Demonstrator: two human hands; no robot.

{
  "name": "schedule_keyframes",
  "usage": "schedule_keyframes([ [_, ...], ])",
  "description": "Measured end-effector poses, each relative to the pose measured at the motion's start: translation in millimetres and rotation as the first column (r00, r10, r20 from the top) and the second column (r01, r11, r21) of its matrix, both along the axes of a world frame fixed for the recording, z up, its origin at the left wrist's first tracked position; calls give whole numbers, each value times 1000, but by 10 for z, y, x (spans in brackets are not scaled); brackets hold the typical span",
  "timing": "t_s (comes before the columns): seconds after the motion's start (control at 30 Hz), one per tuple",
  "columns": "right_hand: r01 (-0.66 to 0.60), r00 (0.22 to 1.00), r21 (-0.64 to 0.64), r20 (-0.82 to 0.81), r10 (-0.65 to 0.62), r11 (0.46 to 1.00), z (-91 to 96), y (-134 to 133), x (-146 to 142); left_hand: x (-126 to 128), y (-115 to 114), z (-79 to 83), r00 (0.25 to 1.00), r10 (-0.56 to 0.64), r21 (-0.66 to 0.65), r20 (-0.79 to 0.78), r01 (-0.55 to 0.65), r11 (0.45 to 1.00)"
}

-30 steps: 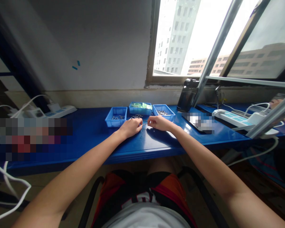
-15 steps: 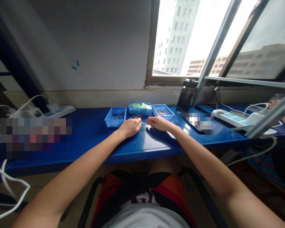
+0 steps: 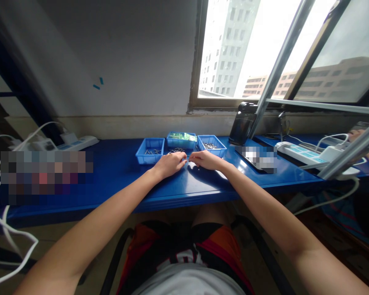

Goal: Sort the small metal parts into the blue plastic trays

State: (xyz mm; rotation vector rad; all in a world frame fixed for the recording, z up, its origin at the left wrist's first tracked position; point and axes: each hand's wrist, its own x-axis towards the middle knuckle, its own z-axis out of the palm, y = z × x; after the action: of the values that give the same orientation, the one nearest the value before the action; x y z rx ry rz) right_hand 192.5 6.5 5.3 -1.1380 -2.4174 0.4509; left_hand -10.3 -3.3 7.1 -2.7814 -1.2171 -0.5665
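Note:
My left hand [image 3: 169, 164] and my right hand [image 3: 206, 159] rest on the blue bench [image 3: 117, 176], fingertips almost meeting. Both are pinched closed on a small thin metal part [image 3: 187, 158] between them, too small to name. Just beyond the fingers lies a loose pile of small metal parts [image 3: 176, 150]. Behind stand three blue trays: the left tray [image 3: 150, 150] and the right tray [image 3: 211, 145] hold small metal pieces, the middle tray [image 3: 181, 139] holds something green.
A white power strip [image 3: 78, 143] with cables lies at the back left. A black device [image 3: 242, 123], a dark flat slab [image 3: 258, 157] and another power strip [image 3: 304, 153] sit on the right. Slanted metal rails [image 3: 341, 159] cross at right. Window behind.
My two hands have drawn slightly closer together at the fingertips; otherwise they stay in the same spot on the bench.

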Motion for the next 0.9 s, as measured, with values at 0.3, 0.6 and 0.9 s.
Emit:
schedule_keyframes([
  [0.3, -57, 998, 7, 22, 57, 998, -24, -21, -35, -5, 23, -16, 992, -116, 29, 48, 115, 993],
  [0.6, -111, 986, -4, 127, 111, 994, 23, 81, -32, 7, -30, 6, 1000, 0, 12, -30, 0, 1000],
  [0.9, -17, 1000, 71, -19, 18, 997, -44, -3, -37, -7, 20, -35, 997, 44, -27, -60, -45, 999],
])
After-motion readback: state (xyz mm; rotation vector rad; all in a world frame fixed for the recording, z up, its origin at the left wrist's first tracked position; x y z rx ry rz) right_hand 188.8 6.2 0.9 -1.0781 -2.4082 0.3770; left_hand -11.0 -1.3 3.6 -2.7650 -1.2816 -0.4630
